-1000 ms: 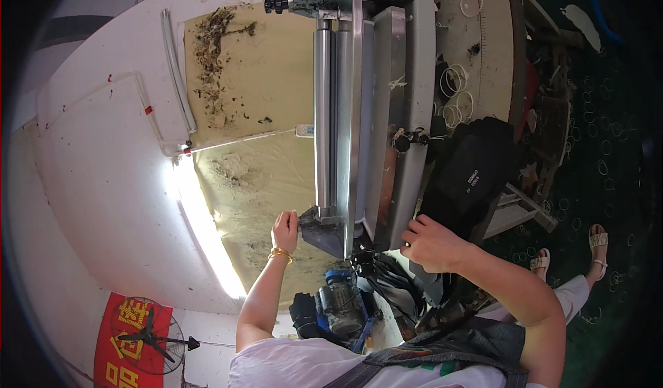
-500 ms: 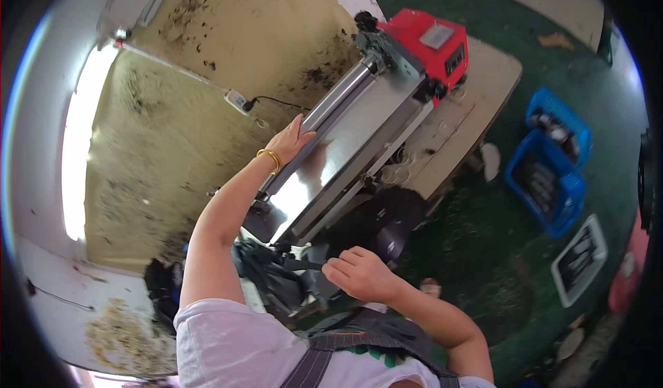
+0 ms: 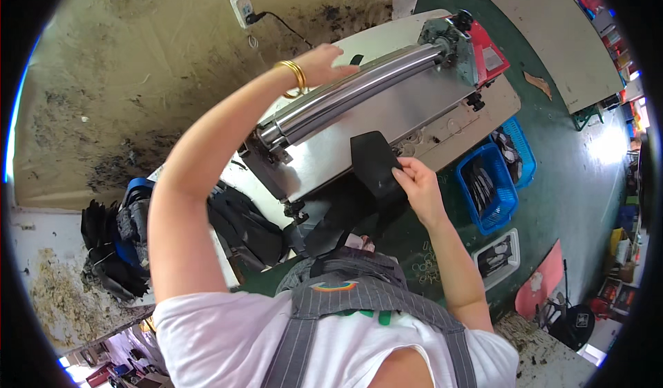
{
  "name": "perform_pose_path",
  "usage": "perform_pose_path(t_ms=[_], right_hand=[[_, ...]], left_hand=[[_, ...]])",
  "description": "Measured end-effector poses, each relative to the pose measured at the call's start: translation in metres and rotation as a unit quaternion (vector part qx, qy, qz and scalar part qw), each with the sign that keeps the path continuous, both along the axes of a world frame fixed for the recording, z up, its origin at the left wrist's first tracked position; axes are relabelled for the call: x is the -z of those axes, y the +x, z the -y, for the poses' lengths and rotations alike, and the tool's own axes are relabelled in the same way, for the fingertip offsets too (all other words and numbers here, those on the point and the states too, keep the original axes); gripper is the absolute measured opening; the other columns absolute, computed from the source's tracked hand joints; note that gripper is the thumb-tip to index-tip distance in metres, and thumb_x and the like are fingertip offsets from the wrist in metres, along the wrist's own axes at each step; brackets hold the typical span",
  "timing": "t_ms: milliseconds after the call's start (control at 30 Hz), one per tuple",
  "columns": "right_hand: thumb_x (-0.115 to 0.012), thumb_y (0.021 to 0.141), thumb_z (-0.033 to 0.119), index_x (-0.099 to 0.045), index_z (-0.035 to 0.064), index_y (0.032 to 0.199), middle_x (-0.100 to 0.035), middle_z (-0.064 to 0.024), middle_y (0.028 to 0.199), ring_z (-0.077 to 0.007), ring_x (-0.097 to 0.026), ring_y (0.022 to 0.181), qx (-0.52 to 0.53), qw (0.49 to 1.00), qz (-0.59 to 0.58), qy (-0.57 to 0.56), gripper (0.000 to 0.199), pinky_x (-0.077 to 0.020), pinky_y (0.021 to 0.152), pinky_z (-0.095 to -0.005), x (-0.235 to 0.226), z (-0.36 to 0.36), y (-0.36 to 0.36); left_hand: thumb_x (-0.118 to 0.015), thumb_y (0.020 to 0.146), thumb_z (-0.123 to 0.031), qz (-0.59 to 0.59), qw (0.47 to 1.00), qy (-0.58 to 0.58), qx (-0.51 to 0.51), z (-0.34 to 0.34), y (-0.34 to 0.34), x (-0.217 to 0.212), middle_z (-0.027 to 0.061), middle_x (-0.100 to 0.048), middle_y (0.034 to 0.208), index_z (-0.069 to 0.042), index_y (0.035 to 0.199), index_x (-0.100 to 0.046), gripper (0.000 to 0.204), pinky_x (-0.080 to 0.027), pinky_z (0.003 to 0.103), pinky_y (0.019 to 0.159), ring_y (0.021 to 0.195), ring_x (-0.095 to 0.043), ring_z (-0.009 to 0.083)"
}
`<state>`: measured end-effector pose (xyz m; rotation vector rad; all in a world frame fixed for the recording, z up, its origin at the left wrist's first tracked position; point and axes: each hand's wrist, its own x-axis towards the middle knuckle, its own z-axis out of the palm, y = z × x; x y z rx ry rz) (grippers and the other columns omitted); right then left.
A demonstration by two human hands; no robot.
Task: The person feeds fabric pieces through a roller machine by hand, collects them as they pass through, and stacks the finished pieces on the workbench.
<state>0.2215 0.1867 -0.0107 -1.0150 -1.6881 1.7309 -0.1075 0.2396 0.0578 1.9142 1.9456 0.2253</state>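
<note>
A roller machine [image 3: 407, 111] with a shiny metal bed and a long steel roller [image 3: 359, 87] lies across the table before me. My left hand [image 3: 328, 64] is over the roller's far side, fingers stretched out and holding nothing I can see. A small black piece [image 3: 356, 60] shows just beyond its fingertips. My right hand [image 3: 420, 186] pinches the right edge of a flat black sheet piece [image 3: 374, 154], perhaps leather. That piece's far end overlaps the near edge of the metal bed. More dark sheet material [image 3: 331, 215] hangs below it, close to my lap.
Blue baskets [image 3: 489, 193] and a pale tray [image 3: 497, 257] holding dark pieces stand on the green floor at right. Dark cloth or pieces [image 3: 242, 225] lie left of the machine. A power socket [image 3: 242, 9] with a black cord hangs at the stained wall covering.
The view has turned. My left hand has gone from the roller to beyond it. My right hand has moved from the machine's near end to the bed's front edge, with the black sheet piece.
</note>
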Motion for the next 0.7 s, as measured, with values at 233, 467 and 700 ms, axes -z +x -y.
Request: perform_pose_path(t_ms=[233,467,700], right_hand=[[-0.059,0.091,0.005,-0.054,-0.0055,0.116,-0.069,-0.0105,0.091,-0.0111,-0.063,0.084,-0.055,0.993,0.052,-0.089,0.027,-0.0491,0.074,-0.0252,-0.006,-0.004,-0.035],[-0.073,0.083,0.014,-0.06,-0.0007,0.101,-0.065,-0.0111,0.078,-0.0246,-0.063,0.066,0.023,0.965,0.09,0.247,0.027,-0.0495,0.062,-0.0335,-0.009,-0.041,-0.121],[-0.068,0.075,0.011,-0.064,0.007,0.1,-0.063,-0.007,0.098,-0.0234,-0.062,0.087,-0.395,0.8,0.077,0.445,0.025,-0.0529,0.068,-0.0341,0.063,0.046,-0.047]], left_hand=[[-0.06,0.093,-0.024,0.279,0.936,-0.201,-0.076,0.023,-0.05,0.013,0.0098,-0.063,0.107,0.001,0.112,-0.058,0.032,-0.053,0.027,0.087,0.097,-0.063,0.0152],[-0.061,0.091,-0.032,0.182,0.931,-0.316,0.011,-0.007,-0.057,0.066,0.0084,-0.065,0.1,0.002,0.12,-0.053,0.045,-0.053,0.031,0.083,0.092,-0.061,0.018],[-0.076,0.077,-0.026,0.027,0.988,-0.114,-0.106,-0.008,-0.068,-0.003,0.0195,-0.059,0.125,0.003,0.128,-0.052,0.063,-0.047,0.039,0.095,0.112,-0.057,0.0314]])
